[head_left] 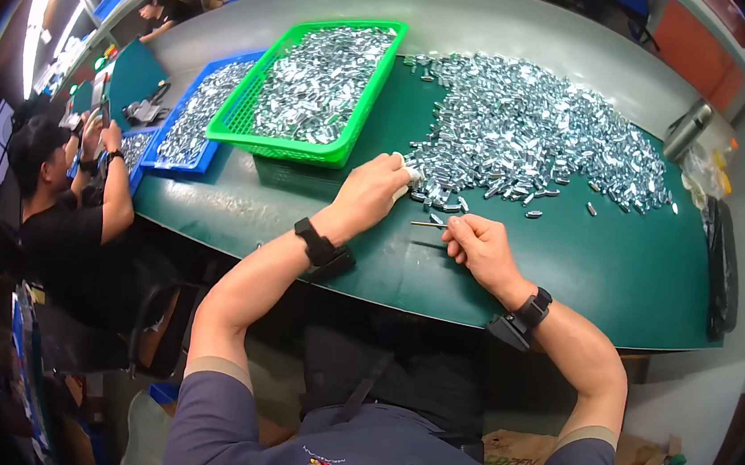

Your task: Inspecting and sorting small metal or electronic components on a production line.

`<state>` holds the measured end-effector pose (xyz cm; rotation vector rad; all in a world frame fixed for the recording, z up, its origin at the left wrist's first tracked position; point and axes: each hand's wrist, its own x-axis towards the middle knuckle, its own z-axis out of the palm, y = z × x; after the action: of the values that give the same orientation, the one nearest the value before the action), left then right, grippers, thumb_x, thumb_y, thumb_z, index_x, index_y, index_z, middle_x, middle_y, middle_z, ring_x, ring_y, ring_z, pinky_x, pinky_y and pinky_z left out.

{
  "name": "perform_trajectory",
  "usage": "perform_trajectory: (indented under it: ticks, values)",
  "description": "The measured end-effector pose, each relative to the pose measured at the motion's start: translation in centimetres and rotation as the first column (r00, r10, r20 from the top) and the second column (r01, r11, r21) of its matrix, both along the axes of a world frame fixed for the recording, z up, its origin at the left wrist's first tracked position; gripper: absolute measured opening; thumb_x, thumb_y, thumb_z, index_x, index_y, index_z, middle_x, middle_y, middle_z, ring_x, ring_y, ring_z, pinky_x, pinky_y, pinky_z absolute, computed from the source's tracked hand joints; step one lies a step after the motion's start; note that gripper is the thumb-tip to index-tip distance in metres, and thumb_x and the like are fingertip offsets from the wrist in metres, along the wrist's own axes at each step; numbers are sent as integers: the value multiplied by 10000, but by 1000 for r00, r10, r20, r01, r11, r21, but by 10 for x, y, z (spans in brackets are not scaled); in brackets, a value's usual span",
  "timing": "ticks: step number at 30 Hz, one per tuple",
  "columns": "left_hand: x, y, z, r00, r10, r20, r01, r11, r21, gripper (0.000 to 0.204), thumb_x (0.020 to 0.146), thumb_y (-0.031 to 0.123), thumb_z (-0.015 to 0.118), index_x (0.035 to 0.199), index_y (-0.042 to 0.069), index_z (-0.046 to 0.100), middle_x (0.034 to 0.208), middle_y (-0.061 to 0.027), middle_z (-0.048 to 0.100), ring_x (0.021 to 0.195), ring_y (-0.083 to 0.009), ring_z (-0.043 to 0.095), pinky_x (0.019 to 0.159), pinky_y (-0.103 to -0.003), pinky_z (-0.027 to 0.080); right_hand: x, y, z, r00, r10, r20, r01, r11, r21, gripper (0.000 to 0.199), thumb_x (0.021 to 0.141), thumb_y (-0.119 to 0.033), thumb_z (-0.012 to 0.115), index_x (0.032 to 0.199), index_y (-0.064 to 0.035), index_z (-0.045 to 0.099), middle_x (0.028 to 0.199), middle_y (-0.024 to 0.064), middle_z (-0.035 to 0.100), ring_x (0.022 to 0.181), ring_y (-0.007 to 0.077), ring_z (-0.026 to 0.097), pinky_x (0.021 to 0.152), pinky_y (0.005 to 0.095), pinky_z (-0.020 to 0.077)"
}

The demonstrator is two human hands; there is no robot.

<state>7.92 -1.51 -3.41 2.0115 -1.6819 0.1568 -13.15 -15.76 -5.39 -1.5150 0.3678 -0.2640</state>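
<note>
My left hand (pixel 375 190) rests on the green table (pixel 620 274) at the near edge of a big heap of small shiny metal parts (pixel 535 132). Its taped fingertips touch the parts, fingers curled; whether it grips one I cannot tell. My right hand (pixel 479 245) sits just to the right, closed on a thin stick-like tool (pixel 427 224) that points left toward the left hand. Both wrists wear black bands.
A green basket (pixel 248 126) and a blue tray (pixel 209 156), both full of the same metal parts, stand at the back left. A metal flask (pixel 687 130) stands at the far right. Another person (pixel 61 203) works at the left.
</note>
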Motion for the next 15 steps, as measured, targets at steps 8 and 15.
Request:
perform_trajectory:
  ticks: [8,15]
  values:
    - [-46,28,-12,148,-22,-989,-227,972,-56,189,1001,66,667,1188,40,661,1101,-119,739,940,-184,713,828,-291,566,-2,1,-3,996,-33,78,34,999,-19,322,1081,-274,588,947,-10,715,734,-4,653,632,46,548,578,217,453]
    - [-52,34,-15,46,-59,-997,-252,965,-68,247,1007,73,667,1242,30,605,1120,-142,744,977,-197,727,851,-285,573,-1,3,-3,997,-29,67,31,999,-18,291,1069,-254,607,947,-13,717,725,-14,646,619,42,541,561,221,443]
